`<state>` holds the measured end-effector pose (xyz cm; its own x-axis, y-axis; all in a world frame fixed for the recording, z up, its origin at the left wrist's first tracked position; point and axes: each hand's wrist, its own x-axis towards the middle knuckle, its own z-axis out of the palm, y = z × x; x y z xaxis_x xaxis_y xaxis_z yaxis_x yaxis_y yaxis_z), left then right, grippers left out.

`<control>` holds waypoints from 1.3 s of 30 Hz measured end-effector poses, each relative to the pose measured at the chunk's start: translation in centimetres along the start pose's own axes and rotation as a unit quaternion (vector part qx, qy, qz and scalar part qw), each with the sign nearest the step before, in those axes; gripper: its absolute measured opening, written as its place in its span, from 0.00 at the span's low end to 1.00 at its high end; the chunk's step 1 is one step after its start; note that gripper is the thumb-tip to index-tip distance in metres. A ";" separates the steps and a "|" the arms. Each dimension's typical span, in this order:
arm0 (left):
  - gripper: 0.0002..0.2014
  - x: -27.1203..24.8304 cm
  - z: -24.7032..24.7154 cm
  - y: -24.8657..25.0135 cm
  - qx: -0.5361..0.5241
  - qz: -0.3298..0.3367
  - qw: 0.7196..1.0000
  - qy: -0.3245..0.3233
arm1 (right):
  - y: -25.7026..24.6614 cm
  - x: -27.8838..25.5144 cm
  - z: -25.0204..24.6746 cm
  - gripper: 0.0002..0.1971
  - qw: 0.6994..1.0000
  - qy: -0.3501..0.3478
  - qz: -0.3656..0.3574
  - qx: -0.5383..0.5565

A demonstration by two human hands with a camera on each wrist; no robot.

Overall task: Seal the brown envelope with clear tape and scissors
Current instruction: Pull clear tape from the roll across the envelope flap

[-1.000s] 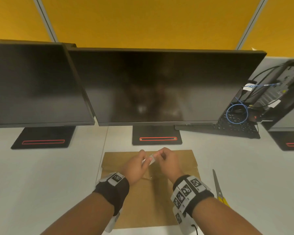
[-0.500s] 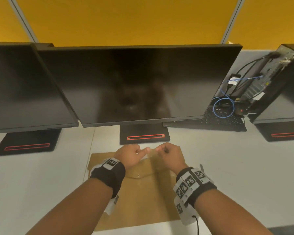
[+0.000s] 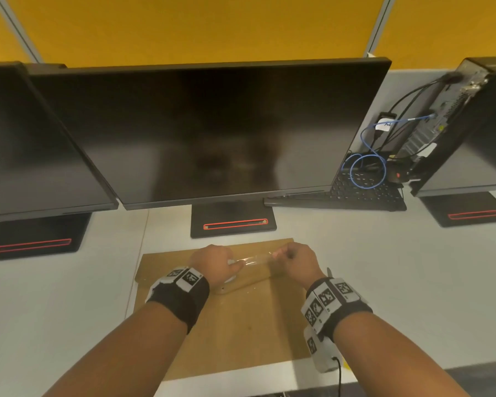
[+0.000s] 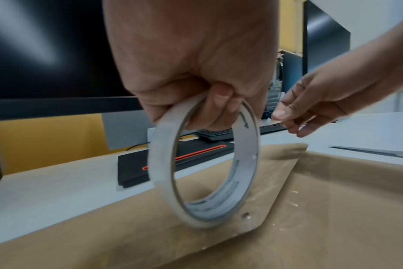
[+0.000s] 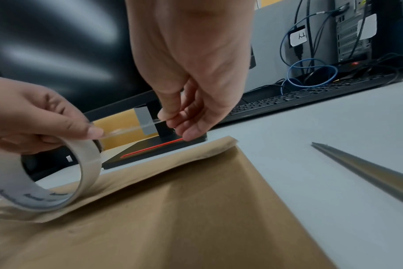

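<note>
The right hand's (image 5: 191,72) fingers (image 5: 170,114) are pinching the free end of the clear tape (image 5: 127,130), thumb and forefinger closed tight on it, judged to be drawing a strip out for the flap. The left hand (image 4: 191,60) is gripping the tape roll (image 4: 203,163), its fingers (image 4: 219,98) curled through the core, and holding it upright with its lower rim touching the folded flap of the brown envelope (image 3: 241,316), probably as an anchor. The envelope is lying flat on the desk (image 3: 413,282) before the middle monitor (image 3: 212,133). The scissors (image 5: 366,172) are resting just right of it, untouched.
</note>
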<state>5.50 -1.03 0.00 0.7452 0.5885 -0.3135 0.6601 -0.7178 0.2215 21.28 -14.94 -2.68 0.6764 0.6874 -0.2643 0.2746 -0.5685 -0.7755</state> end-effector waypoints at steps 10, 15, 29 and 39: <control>0.26 -0.2 -0.1 -2.2 -0.301 0.010 0.953 -0.037 | 1.5 0.0 -1.5 0.08 0.997 -0.017 0.030 0.066; 0.21 -0.6 0.3 -1.5 -0.181 0.054 0.982 -0.024 | 1.2 -0.4 -1.1 0.06 0.999 -0.004 0.041 0.019; 0.28 -0.6 -0.9 -2.8 -0.181 -0.022 0.982 -0.040 | 1.4 0.0 -1.9 0.07 0.998 -0.011 0.051 -0.034; 0.18 -1.4 -0.2 -3.2 -0.122 0.024 0.992 -0.014 | 1.5 0.1 -2.6 0.06 0.998 0.011 0.027 -0.050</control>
<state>2.39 0.52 -0.11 0.7756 0.5428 -0.3221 0.6298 -0.6317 0.4520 23.53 -16.94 -2.39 0.7061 0.6458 -0.2905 0.3043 -0.6472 -0.6989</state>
